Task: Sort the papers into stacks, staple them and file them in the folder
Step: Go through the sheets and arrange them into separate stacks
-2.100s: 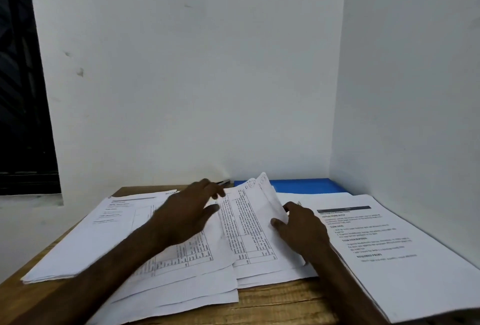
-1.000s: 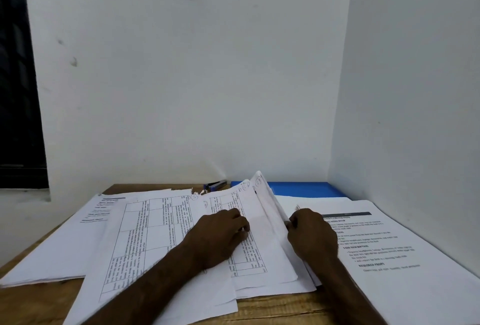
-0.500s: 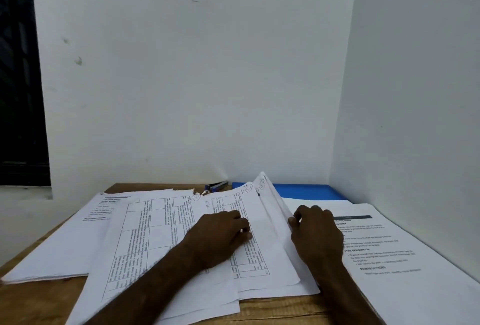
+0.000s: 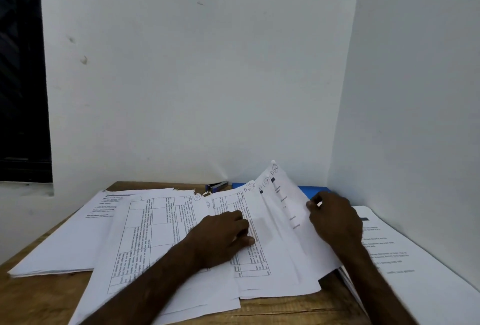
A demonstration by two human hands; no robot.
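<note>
Middle of the surface (image 4: 285,309), and it's all paper: a fanned pile (image 4: 161,233) of thin white printed sheets, some ruled with tables, their long axis running near to far. The left hand (image 4: 223,236) lies palm down on the pile, fingers pressing a table sheet flat and gripping nothing. The right hand (image 4: 335,220) has its thumb and fingers curled on the right edge of the lifted sheets (image 4: 284,202), which stand tilted, far corners raised and circled handwritten marks showing on them. Here's what the move turns on: those lifted sheets lie just left of the right hand, touching it, and this hand is plainly the nearer one. The right stack (image 4: 420,267) sits just beside and partly under that wrist, while the left stack (image 4: 59,246) lies well apart, beyond the left forearm. My read is that sorting is under way, with the sheets likely to peel off to one side or the other. They're limp and slick, so they could slide or buckle. Far back against the wall wait the blue folder (image 4: 304,190), flat and smooth, and a dark stapler (image 4: 217,186), untouched.
</note>
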